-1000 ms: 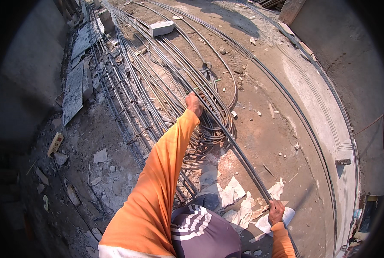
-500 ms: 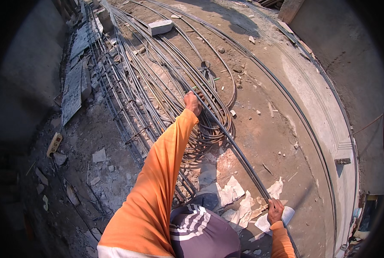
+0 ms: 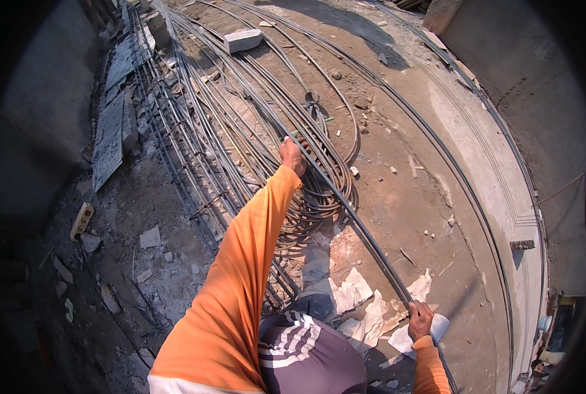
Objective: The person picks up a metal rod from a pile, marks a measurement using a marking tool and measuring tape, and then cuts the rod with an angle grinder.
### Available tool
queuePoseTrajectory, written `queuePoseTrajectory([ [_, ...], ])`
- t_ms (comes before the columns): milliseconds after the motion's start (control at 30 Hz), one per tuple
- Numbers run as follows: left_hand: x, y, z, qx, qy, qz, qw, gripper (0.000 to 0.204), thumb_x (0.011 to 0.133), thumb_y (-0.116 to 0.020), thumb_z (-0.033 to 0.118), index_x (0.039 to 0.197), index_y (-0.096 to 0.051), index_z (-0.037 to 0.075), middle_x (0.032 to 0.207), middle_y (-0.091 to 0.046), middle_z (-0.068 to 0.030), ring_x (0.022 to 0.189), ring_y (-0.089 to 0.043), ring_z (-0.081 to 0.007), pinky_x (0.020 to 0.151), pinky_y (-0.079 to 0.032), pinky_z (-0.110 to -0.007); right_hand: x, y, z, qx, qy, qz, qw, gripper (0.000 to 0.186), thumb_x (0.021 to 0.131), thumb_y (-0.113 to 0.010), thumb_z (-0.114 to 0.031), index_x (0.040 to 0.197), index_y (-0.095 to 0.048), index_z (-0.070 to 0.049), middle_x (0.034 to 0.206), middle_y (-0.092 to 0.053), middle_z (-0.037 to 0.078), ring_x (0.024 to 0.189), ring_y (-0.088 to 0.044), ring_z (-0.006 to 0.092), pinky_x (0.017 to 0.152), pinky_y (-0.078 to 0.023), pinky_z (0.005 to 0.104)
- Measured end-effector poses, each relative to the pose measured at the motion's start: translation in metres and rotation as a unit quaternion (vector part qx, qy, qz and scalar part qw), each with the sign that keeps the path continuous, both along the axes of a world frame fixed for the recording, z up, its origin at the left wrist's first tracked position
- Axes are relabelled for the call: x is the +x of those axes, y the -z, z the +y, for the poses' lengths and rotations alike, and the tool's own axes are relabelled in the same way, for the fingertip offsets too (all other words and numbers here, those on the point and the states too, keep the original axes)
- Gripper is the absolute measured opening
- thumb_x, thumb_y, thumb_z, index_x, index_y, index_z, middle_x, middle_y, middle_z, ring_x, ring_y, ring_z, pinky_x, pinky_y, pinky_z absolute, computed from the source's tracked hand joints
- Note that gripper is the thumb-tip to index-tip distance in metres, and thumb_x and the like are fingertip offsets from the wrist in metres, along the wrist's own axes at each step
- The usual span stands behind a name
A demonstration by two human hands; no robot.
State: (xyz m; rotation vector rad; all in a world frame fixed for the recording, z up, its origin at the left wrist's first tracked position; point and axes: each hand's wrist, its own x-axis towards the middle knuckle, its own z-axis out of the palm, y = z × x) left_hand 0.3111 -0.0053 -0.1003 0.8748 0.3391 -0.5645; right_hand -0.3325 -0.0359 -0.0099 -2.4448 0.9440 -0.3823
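left hand (image 3: 292, 156) closed round long steel rod (image 3: 345, 213), arm stretched out over rod coil (image 3: 306, 197) | right hand (image 3: 420, 320) clamped on same rod low by torn paper scraps (image 3: 362, 305) | vs earlier: grips unchanged, rod barely moved

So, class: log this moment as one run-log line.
left hand: gripping rod far up | right hand: gripping same rod near body | rod: lifted over wire coil | ground: rubble, rebar bundle
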Motion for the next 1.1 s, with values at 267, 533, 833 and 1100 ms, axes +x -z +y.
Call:
queuePoseTrajectory([
  [267,0.002,0.015,-0.001,0.051,-0.001,-0.052,0.997,0.038,0.114,-0.039,0.037,0.119,-0.054,0.002,0.087,-0.064,-0.0093,0.07,-0.064,-0.0208,0.059,-0.055,-0.036,0.001,0.008,0.002,0.051,0.054,-0.015,0.997,0.012,0.095,-0.071,-0.006,0.099,-0.072,0.006,0.091,-0.073,0.022,0.079,-0.071,0.036,0.074,-0.056,0.0415],
  [533,-0.001,0.021,-0.011,0.093,0.0,-0.043,0.995,0.04,0.113,-0.043,0.036,0.125,-0.052,-0.001,0.085,-0.061,-0.0092,0.068,-0.063,-0.0195,0.062,-0.055,-0.036,0.003,0.005,0.0,-0.007,0.049,-0.004,0.999,0.013,0.091,-0.074,-0.005,0.098,-0.074,0.005,0.091,-0.074,0.021,0.082,-0.072,0.0374,0.075,-0.056,0.0431],
  [833,0.004,0.027,-0.01,0.106,-0.014,-0.041,0.993,0.031,0.114,-0.042,0.034,0.115,-0.05,0.004,0.088,-0.059,-0.0086,0.066,-0.058,-0.0197,0.058,-0.053,-0.037,-0.001,0.011,-0.004,-0.059,-0.011,-0.017,0.998,0.01,0.091,-0.073,-0.004,0.097,-0.075,0.004,0.088,-0.071,0.018,0.084,-0.065,0.0364,0.079,-0.052,0.0444],
  [1100,0.027,0.009,0.01,0.115,-0.015,-0.042,0.992,0.03,0.113,-0.044,0.032,0.118,-0.049,0.003,0.086,-0.054,-0.0094,0.066,-0.058,-0.0207,0.056,-0.053,-0.037,0.018,0.015,0.012,-0.081,0.001,-0.012,0.997,0.01,0.086,-0.077,-0.004,0.094,-0.076,0.002,0.09,-0.067,0.016,0.089,-0.062,0.0349,0.083,-0.05,0.0446],
])
